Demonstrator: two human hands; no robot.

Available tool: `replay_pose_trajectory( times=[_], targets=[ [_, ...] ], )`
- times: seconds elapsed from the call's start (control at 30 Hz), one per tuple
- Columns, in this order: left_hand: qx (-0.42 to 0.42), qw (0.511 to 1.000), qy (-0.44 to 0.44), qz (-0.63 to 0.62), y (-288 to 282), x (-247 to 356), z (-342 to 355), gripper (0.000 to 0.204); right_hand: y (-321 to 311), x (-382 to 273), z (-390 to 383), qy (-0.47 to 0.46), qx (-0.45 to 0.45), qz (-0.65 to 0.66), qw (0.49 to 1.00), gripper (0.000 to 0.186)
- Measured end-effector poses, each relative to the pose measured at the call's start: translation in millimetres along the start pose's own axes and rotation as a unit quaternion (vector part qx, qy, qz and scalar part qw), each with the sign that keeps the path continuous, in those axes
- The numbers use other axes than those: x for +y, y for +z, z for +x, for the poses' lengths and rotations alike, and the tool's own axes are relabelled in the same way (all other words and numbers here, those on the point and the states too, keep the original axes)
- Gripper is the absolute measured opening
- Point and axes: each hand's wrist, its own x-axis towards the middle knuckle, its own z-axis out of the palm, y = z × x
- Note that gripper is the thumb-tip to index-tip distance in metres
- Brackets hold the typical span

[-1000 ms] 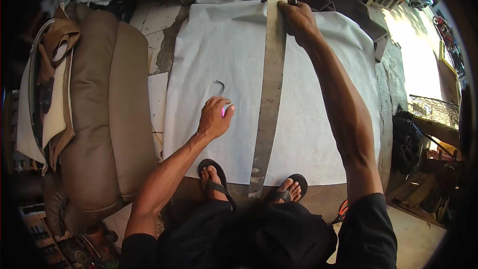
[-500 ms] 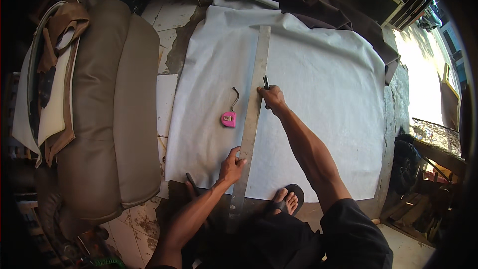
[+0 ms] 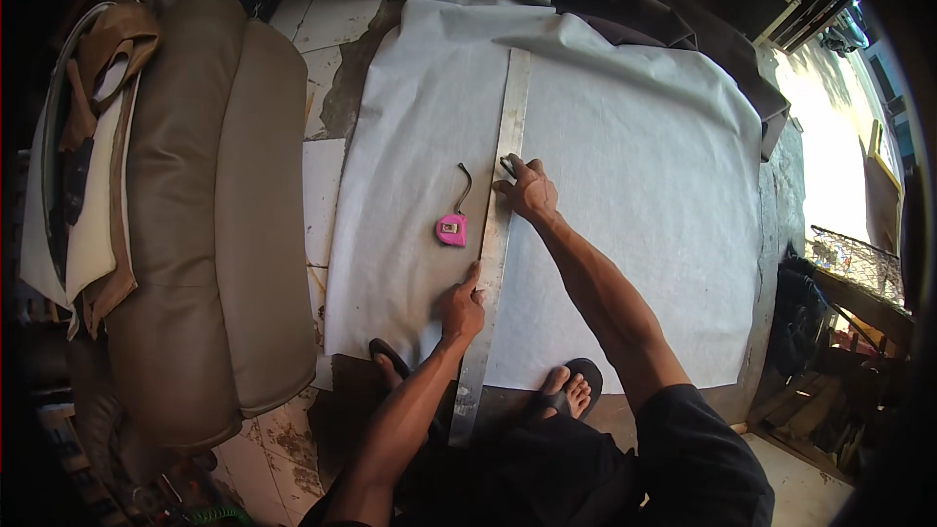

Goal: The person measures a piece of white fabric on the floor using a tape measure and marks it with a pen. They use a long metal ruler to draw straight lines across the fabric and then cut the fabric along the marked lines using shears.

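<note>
A long metal straightedge [image 3: 511, 102] lies lengthwise over a pale grey sheet of upholstery material [image 3: 634, 185] spread on the floor. My left hand [image 3: 463, 312] rests at the straightedge's left edge, index finger stretched forward along it and the other fingers partly curled. Farther up, my right hand [image 3: 532, 189] is over the straightedge, its fingers closed around a slim dark tool [image 3: 508, 167]. The tool's full shape is hidden by the fingers. A pink tape measure [image 3: 451, 228] with a dark wrist cord lies on the sheet, left of the straightedge.
Big brown padded cushions [image 3: 185, 224] stand at the left, with fabric scraps [image 3: 102, 107] heaped on them. Dark brown material [image 3: 644, 20] is bunched along the sheet's far edge. My sandalled right foot [image 3: 574, 388] is on the sheet's near edge. Wooden pieces [image 3: 810, 405] lie at the right.
My left hand has slid a little forward along the straightedge, its index finger now pointing ahead. My right hand has turned over the straightedge, tilting the dark tool to the left.
</note>
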Motion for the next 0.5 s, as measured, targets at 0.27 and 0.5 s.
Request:
replay_pose_trajectory(
  times=[0.27,0.5],
  targets=[
    [0.037,0.998,-0.031,0.029,0.0,17.8,5.1,0.06,-1.9,-1.7,12.7,-0.051,-0.043,-0.042,0.997,0.062],
    [0.022,0.996,-0.066,0.051,-10.6,17.3,15.8,0.055,-0.4,-11.5,21.1,-0.046,-0.066,-0.052,0.995,0.065]
  ],
)
